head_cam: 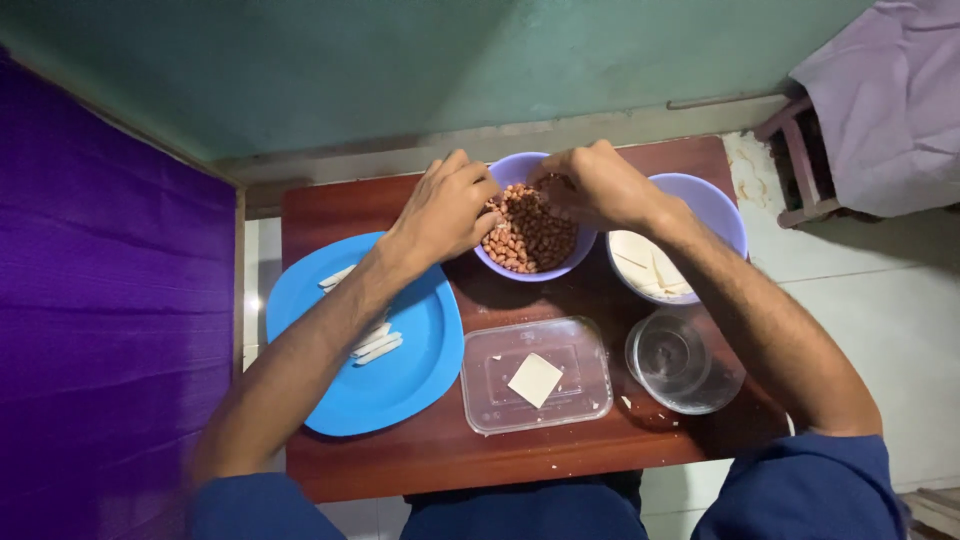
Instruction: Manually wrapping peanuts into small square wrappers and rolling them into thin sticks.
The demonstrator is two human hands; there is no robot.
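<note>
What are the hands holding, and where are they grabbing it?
Both hands are at the purple bowl of peanuts. The left hand touches its rim, and the right hand curls over the nuts. Whether either pinches any peanuts cannot be told.

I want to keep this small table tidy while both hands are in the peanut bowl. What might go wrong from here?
1. The purple bowl of peanuts sits near the table's far edge; the left hand and right hand pressing on it might tip it.
2. The right forearm hangs over the second purple bowl and the clear round container, so a dropped elbow may knock them.
</note>
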